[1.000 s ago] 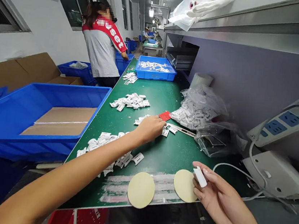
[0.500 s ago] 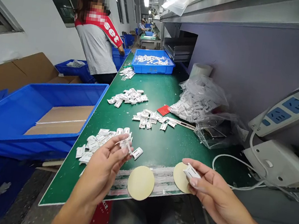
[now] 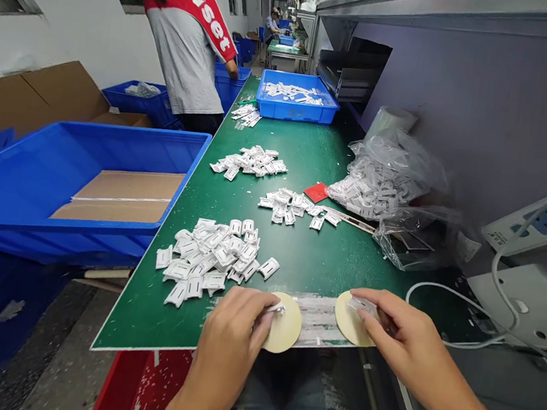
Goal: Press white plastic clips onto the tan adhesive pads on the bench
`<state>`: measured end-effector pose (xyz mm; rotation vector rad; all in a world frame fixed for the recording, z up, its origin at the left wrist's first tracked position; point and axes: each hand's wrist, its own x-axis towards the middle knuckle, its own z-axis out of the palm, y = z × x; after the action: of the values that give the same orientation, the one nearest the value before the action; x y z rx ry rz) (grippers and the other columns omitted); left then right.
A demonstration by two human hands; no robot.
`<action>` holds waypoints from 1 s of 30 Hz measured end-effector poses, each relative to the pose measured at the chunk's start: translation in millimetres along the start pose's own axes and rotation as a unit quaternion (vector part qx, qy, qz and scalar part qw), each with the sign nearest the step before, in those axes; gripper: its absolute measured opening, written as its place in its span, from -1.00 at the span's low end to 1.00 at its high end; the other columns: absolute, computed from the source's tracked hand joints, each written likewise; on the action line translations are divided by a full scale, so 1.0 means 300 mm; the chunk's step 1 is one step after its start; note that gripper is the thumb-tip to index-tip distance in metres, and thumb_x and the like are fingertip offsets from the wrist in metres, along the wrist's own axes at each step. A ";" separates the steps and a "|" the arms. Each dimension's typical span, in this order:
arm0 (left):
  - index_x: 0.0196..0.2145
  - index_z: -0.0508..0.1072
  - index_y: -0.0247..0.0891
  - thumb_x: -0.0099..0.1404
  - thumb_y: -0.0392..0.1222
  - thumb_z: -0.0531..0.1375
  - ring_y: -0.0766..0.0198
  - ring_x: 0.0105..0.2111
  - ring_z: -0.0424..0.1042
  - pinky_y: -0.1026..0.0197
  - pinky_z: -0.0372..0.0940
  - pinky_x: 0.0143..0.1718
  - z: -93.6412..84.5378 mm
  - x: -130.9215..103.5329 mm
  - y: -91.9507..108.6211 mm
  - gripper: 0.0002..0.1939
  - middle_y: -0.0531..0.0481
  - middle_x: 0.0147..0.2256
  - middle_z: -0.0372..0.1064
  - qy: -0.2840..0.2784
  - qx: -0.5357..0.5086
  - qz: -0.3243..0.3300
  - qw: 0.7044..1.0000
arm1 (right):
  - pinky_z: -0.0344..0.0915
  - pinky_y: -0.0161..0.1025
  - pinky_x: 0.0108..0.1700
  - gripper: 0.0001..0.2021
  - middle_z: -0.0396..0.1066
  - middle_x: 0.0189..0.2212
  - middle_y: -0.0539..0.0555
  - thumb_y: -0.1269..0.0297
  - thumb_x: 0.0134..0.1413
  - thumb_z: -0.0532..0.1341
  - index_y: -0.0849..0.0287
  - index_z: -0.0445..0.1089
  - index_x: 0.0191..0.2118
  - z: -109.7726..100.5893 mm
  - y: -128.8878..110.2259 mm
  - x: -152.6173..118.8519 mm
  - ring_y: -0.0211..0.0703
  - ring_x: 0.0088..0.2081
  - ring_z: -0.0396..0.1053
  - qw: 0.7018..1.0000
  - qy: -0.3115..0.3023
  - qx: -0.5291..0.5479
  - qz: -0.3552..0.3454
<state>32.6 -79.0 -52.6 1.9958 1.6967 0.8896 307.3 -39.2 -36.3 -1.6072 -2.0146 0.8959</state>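
My left hand (image 3: 241, 327) pinches a small white plastic part (image 3: 275, 308) over the left pale yellow disc (image 3: 288, 330). My right hand (image 3: 391, 326) has its thumb and fingers closed on another white plastic part (image 3: 362, 305), above the right yellow disc (image 3: 349, 324). Both discs lie on a scuffed, whitish strip (image 3: 318, 320) at the near edge of the green table. Beside my left hand spreads a big pile of slotted white plastic parts (image 3: 212, 254), with one loose part (image 3: 268, 268) at its right.
Smaller heaps of white parts (image 3: 251, 161) lie farther up the table, before a blue tray (image 3: 297, 111). A plastic bag of parts (image 3: 381, 178), a red square (image 3: 315, 192) and a white cable (image 3: 412, 292) are at right. Left stand a large blue bin (image 3: 100, 237) and a person (image 3: 188, 48).
My left hand has moved right and down, from beside the pile to the left disc, with its part. My right hand has brought its part down onto or close above the right disc. The view has shifted.
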 end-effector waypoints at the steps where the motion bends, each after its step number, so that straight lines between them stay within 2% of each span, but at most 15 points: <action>1: -0.17 0.48 -0.14 0.33 -0.35 0.12 0.12 -0.19 0.40 0.08 0.30 -0.19 0.008 0.001 0.000 -0.80 -0.03 -0.21 0.50 -0.007 0.015 0.006 1.000 | 0.28 -0.13 -0.21 -0.72 0.41 -0.21 0.11 0.10 0.31 0.09 -0.01 0.46 0.00 -0.001 0.005 0.001 -0.05 -0.25 0.35 0.999 0.003 -0.040 -0.027; 4: -0.20 0.45 -0.15 0.33 -0.39 0.11 0.11 -0.20 0.37 0.06 0.26 -0.20 0.026 0.001 0.002 -0.81 -0.02 -0.22 0.47 -0.017 0.040 0.017 0.999 | 0.27 -0.03 -0.06 -0.74 0.36 -0.05 0.19 0.18 0.30 0.07 0.02 0.49 -0.08 -0.004 0.020 0.009 0.07 -0.07 0.35 0.988 0.028 -0.121 -0.087; 9: -0.18 0.42 -0.15 0.32 -0.43 0.10 0.11 -0.21 0.35 0.08 0.23 -0.22 0.035 -0.003 0.007 -0.78 -0.02 -0.22 0.44 -0.029 0.042 0.013 0.999 | 0.30 -0.15 -0.23 -0.74 0.35 -0.12 0.15 0.21 0.31 0.06 0.02 0.46 -0.05 -0.029 0.033 0.024 -0.04 -0.19 0.38 0.993 0.010 -0.104 -0.064; 12: -0.19 0.42 -0.16 0.34 -0.39 0.09 0.11 -0.22 0.34 0.08 0.22 -0.22 0.039 -0.007 0.007 -0.81 -0.03 -0.23 0.43 -0.029 0.044 0.008 0.999 | 0.28 -0.19 -0.29 -0.72 0.34 -0.18 0.10 0.23 0.27 0.12 -0.01 0.39 0.06 -0.040 0.037 0.025 -0.09 -0.26 0.34 0.995 0.010 -0.092 -0.047; 15: -0.20 0.43 -0.16 0.36 -0.36 0.09 0.12 -0.23 0.34 0.08 0.20 -0.22 0.044 -0.012 0.003 -0.83 -0.03 -0.24 0.43 -0.026 0.043 0.005 0.999 | 0.27 -0.18 -0.28 -0.64 0.33 -0.18 0.09 0.24 0.30 0.10 -0.03 0.27 0.19 -0.039 0.036 0.015 -0.11 -0.29 0.30 0.995 0.023 -0.081 -0.061; 19: -0.17 0.44 -0.14 0.38 -0.31 0.10 0.12 -0.20 0.36 0.09 0.20 -0.20 0.045 -0.020 -0.002 -0.85 -0.03 -0.21 0.45 0.015 0.037 0.005 0.999 | 0.27 -0.16 -0.17 -0.52 0.35 -0.07 0.11 0.10 0.34 0.08 -0.06 0.14 0.32 -0.029 0.025 -0.004 -0.07 -0.18 0.33 0.999 0.007 -0.011 -0.037; 22: -0.16 0.44 -0.13 0.38 -0.31 0.11 0.12 -0.19 0.36 0.10 0.20 -0.20 0.041 -0.020 0.001 -0.85 -0.02 -0.21 0.46 0.029 0.032 0.014 0.999 | 0.26 -0.18 -0.22 -0.55 0.41 -0.25 0.10 -0.05 0.33 0.05 0.05 0.37 0.16 -0.023 0.015 -0.007 -0.06 -0.23 0.35 0.994 -0.005 0.105 0.023; 24: -0.15 0.43 -0.13 0.38 -0.32 0.11 0.13 -0.19 0.36 0.10 0.19 -0.20 0.039 -0.020 0.004 -0.84 -0.02 -0.21 0.46 0.032 0.028 0.022 0.999 | 0.22 -0.24 -0.38 -0.52 0.35 -0.47 0.04 -0.14 0.30 0.04 0.11 0.49 -0.02 -0.020 0.008 -0.001 -0.15 -0.42 0.29 0.973 -0.005 0.216 0.078; 26: -0.14 0.42 -0.13 0.38 -0.34 0.11 0.15 -0.19 0.35 0.11 0.19 -0.20 0.040 -0.020 0.005 -0.83 -0.01 -0.20 0.46 0.037 0.021 0.027 0.999 | 0.06 -0.30 -0.56 -0.49 0.16 -0.65 -0.06 -0.21 0.23 0.08 0.15 0.50 -0.13 -0.019 0.003 0.008 -0.27 -0.60 0.09 0.937 -0.007 0.322 0.134; 28: -0.13 0.42 -0.12 0.37 -0.36 0.12 0.17 -0.18 0.35 0.12 0.20 -0.18 0.042 -0.021 0.003 -0.81 0.02 -0.19 0.45 0.044 0.012 0.027 0.999 | -0.04 -0.33 -0.63 -0.47 0.08 -0.70 -0.11 -0.24 0.20 0.09 0.16 0.48 -0.16 -0.022 -0.001 0.017 -0.33 -0.66 -0.06 0.895 -0.014 0.411 0.170; 30: -0.12 0.42 -0.11 0.36 -0.37 0.14 0.19 -0.17 0.35 0.14 0.21 -0.17 0.044 -0.022 -0.001 -0.79 0.04 -0.18 0.45 0.048 0.001 0.024 0.999 | 0.02 -0.33 -0.63 -0.49 0.14 -0.64 -0.08 -0.21 0.23 0.06 0.15 0.46 -0.10 -0.025 -0.002 0.024 -0.32 -0.64 -0.04 0.863 -0.028 0.470 0.180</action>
<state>40.7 -83.7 -63.9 2.0327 1.7081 1.0145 310.2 -30.6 -31.1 -1.3412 -0.9615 1.7210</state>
